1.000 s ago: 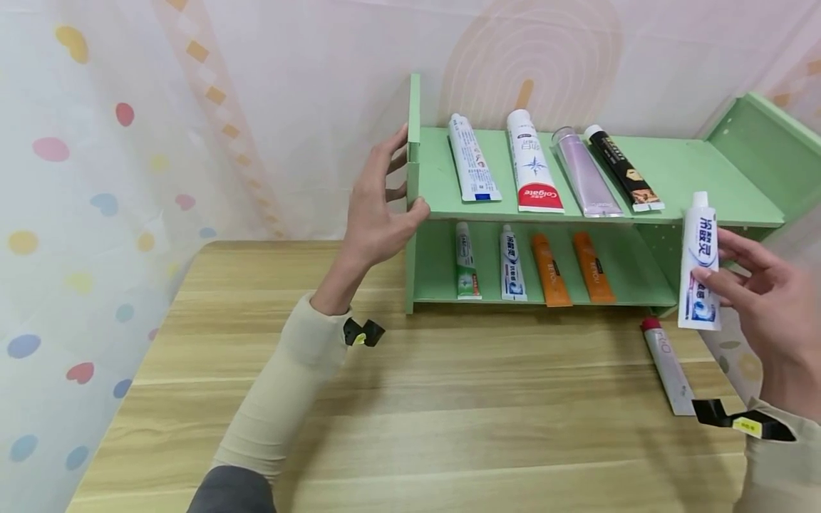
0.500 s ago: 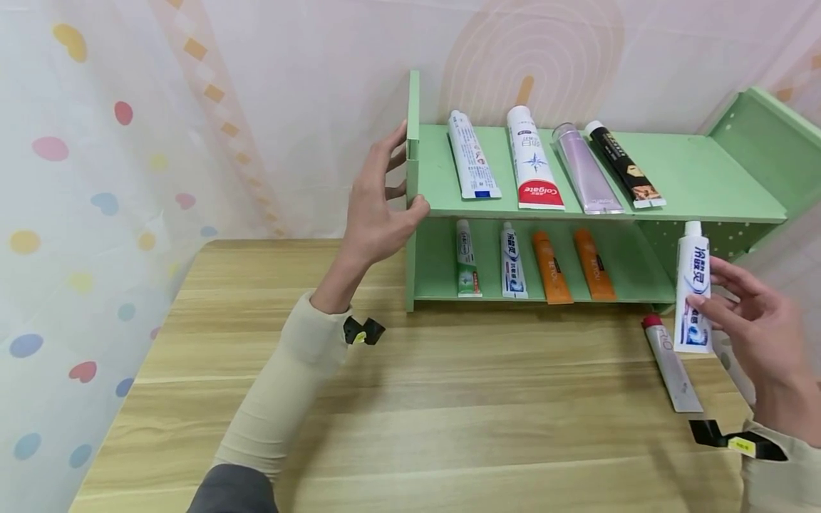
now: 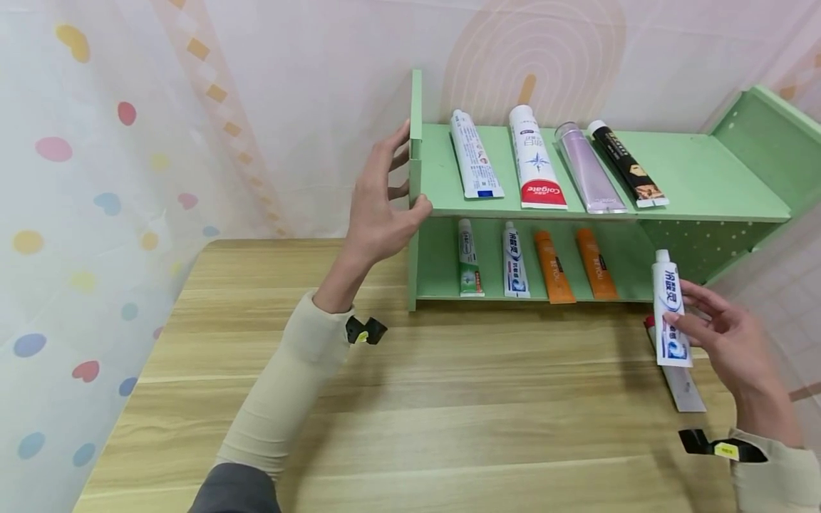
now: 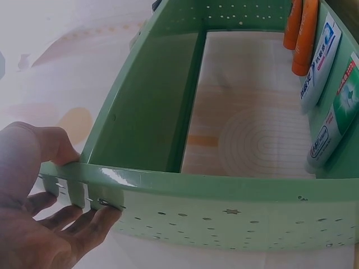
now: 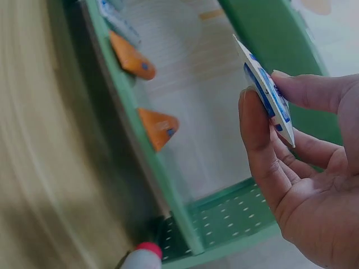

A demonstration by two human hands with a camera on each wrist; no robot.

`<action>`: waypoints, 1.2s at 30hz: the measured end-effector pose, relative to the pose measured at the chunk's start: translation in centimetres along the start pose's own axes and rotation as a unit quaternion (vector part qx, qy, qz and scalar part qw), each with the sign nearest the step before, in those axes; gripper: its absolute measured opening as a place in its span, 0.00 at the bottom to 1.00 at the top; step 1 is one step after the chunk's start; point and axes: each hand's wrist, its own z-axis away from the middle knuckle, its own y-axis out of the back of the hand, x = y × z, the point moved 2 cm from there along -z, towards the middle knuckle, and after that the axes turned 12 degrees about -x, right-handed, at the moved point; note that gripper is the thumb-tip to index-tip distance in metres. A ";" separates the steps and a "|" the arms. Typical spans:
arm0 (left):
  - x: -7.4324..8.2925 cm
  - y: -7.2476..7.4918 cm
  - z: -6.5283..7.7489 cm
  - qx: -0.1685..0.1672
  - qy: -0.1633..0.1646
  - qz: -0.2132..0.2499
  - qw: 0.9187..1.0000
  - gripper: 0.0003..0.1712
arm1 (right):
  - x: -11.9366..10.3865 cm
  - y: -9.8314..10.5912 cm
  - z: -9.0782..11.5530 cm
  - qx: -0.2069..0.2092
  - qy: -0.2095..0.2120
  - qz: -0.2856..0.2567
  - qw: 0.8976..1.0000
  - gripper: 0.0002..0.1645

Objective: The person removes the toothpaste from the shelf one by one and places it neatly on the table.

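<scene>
"Beige-cuffed right hand pinches a toothpaste tube between thumb and fingers. What's new?"

"It has moved down and leftward, bringing the tube near the lower shelf's right end."

"Its look?"

"White, blue-lettered, cap up, overlapping a grey tube in view. Left hand grips the side panel."

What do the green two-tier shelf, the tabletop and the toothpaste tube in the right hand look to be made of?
Green two-tier shelf: smooth, semi-gloss plastic or possibly painted metal; small holes and a highlight show.
Tabletop: satin wood or wood-look laminate, judging by its streaked grain.
White toothpaste tube: probably printed plastic laminate, slightly glossy, its end flattened thin.
</scene>
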 end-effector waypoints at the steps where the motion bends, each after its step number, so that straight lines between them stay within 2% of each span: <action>1: 0.0 0.0 0.0 0.000 -0.002 0.000 1.000 0.51 | 0.3 0.0 0.1 0.000 -0.008 0.005 1.000 0.33; 7: -0.1 0.0 -0.1 -0.002 -0.007 -0.001 1.000 0.51 | 1.9 0.2 0.6 -0.019 -0.038 0.018 0.999 0.30; 15: 0.1 0.0 0.1 -0.006 -0.014 -0.005 1.000 0.51 | 4.4 0.5 1.4 -0.024 -0.086 0.073 0.993 0.29; 22: 0.0 -0.1 0.0 -0.008 -0.016 -0.014 1.000 0.50 | 5.7 0.8 2.0 -0.020 -0.120 0.156 0.980 0.29; 32: -0.2 0.0 0.1 -0.010 -0.016 -0.015 1.000 0.50 | 6.5 0.9 1.9 -0.026 -0.123 0.203 0.971 0.33; 36: -0.2 0.0 0.1 -0.010 -0.017 -0.015 1.000 0.50 | 6.9 0.9 2.0 -0.030 -0.143 0.240 0.960 0.37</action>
